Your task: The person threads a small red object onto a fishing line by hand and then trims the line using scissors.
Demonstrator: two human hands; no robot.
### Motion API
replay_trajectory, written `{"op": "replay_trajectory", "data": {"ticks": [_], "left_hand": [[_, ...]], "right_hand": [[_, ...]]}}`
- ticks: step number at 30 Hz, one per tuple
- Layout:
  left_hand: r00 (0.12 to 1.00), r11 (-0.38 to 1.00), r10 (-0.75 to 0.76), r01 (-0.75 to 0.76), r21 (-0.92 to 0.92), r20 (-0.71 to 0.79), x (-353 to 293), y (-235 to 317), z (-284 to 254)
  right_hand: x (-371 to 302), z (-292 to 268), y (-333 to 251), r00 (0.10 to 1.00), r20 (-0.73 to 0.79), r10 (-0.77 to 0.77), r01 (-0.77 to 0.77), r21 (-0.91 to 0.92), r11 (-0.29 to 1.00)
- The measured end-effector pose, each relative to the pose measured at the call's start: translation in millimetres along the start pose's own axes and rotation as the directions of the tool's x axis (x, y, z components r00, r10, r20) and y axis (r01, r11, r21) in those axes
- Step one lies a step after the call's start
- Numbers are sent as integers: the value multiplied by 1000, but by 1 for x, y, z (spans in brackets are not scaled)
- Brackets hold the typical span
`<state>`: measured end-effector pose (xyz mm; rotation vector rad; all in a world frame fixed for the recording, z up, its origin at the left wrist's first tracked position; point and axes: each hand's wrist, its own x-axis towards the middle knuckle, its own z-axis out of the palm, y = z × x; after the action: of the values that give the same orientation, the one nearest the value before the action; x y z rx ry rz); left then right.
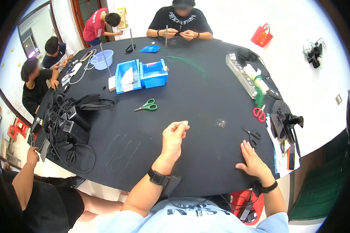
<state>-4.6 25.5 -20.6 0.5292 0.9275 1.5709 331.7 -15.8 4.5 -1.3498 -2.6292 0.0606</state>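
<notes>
My left hand is raised over the middle of the black-covered table, thumb and forefinger pinched together. Whatever is between the fingertips is too small to make out. To the right, my right hand lies flat on the cloth with its fingers stretched out and holds nothing. Just beyond its fingertips lie black-handled scissors. A small tangled heap of thin wiry pieces sits between and beyond my hands. Several thin thread lengths are laid out left of my left forearm.
Green-handled scissors lie ahead, before two blue bins with upright metal rods. Red-handled scissors and green thread are at the right. Black cables and boxes crowd the left edge. Other people sit around the table.
</notes>
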Motion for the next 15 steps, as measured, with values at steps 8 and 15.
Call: {"op": "replay_trajectory", "data": {"ticks": [8, 15], "left_hand": [[1000, 1000, -4, 4, -22, 5, 2, 4, -3], [1000, 1000, -17, 17, 0, 2, 3, 4, -1]], "right_hand": [[-22, -86, -41, 718, 647, 257, -311, -31, 950], [2, -9, -3, 969, 240, 62, -76, 48, 996]]}}
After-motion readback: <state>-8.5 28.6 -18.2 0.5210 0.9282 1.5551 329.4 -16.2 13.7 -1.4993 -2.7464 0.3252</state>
